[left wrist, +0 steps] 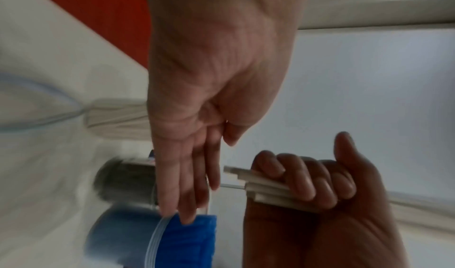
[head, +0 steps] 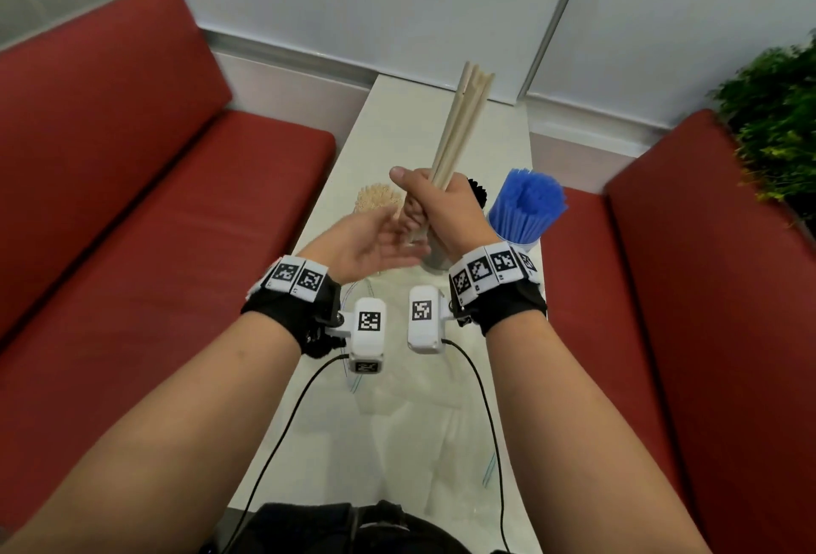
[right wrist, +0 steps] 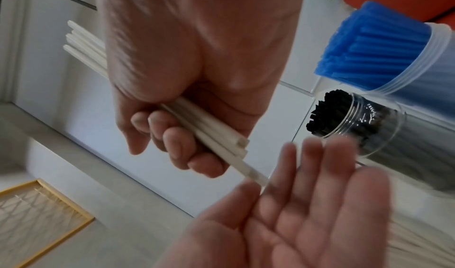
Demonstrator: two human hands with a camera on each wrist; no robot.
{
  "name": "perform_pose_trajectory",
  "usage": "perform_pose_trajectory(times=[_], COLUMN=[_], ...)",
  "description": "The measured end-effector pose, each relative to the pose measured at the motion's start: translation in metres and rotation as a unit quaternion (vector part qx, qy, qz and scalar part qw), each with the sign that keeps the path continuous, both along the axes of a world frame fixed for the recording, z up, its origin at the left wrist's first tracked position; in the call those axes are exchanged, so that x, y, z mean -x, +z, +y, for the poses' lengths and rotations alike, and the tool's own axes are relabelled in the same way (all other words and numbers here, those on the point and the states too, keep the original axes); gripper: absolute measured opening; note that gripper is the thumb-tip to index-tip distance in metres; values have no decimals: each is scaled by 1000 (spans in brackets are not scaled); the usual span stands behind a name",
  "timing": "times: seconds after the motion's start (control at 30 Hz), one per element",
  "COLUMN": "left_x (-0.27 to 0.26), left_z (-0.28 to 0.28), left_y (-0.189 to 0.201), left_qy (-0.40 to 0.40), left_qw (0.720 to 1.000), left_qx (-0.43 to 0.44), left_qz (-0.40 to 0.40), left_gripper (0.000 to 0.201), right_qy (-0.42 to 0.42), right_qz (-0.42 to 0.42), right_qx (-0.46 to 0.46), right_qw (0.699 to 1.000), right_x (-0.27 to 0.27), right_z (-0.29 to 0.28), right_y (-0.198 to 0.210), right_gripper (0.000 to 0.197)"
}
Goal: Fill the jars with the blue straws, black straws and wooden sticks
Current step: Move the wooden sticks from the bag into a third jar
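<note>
My right hand [head: 435, 204] grips a bundle of pale wooden sticks [head: 461, 120], held upright above the narrow white table [head: 384, 120]. The sticks' lower ends [right wrist: 236, 151] poke out below its curled fingers [right wrist: 177, 145]. My left hand [head: 375, 244] is flat, palm up, just under those ends; in the right wrist view its fingers [right wrist: 312, 167] are straight. A jar of blue straws [head: 527, 209] stands at the right. The jar of black straws [right wrist: 344, 120] sits behind my right hand. A jar of wooden sticks [head: 377, 198] stands at the left.
Red bench seats [head: 154, 209] flank the table on both sides. Clear plastic bags [head: 419, 412] lie on the near part of the table. A green plant [head: 777, 120] is at the far right. White wall panels close off the far end.
</note>
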State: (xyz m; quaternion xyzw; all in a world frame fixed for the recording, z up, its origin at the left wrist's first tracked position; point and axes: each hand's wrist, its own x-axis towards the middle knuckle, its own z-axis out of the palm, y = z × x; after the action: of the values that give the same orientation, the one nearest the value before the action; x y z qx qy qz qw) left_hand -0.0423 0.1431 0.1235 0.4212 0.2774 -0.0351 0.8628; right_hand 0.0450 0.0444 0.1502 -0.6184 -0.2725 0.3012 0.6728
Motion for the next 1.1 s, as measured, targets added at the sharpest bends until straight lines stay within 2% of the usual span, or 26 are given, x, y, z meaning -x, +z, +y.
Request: perform_pose_trajectory(times=[0.1, 0.2, 0.33, 0.43, 0.57, 0.73, 0.83, 0.9, 0.97, 1.03, 1.1], left_x=[-3, -3, -6, -7, -8, -4, -2, 4, 12, 18, 20], left_z=[-7, -2, 2, 5, 12, 18, 24, 32, 39, 42, 41], left_y=[-16, -25, -32, -45, -65, -86, -98, -112, -126, -140, -149], left_qy=[-30, -48, -28, -25, 0, 39, 89, 139, 181, 186, 156], left_qw=[987, 977, 987, 990, 995, 995, 989, 976, 961, 951, 950], left_qx=[155, 198, 158, 122, 59, 28, 1, -39, -68, -87, -101], left_qz=[-20, -67, 11, 59, 81, 85, 120, 162, 199, 229, 252], left_gripper=[42, 38, 30, 34, 32, 23, 28, 34, 32, 30, 29], right_qy=[21, 20, 23, 31, 93, 165, 134, 104, 81, 69, 58], right_qz=[19, -1, -12, -45, -139, -82, -72, -92, -107, -113, -122], right_qx=[-16, -5, 0, 29, 154, 301, 303, 317, 331, 339, 346], right_qw=[999, 1000, 1000, 998, 974, 936, 941, 938, 934, 931, 929], right_x=[5, 8, 7, 4, -11, -31, -39, -43, -50, -58, -64], right_z=[-1, -1, 1, 3, 4, 6, 12, 18, 26, 35, 44], right_y=[0, -3, -2, 2, 16, 28, 30, 30, 28, 26, 25], right_gripper=[43, 38, 36, 33, 27, 15, 11, 9, 10, 17, 21])
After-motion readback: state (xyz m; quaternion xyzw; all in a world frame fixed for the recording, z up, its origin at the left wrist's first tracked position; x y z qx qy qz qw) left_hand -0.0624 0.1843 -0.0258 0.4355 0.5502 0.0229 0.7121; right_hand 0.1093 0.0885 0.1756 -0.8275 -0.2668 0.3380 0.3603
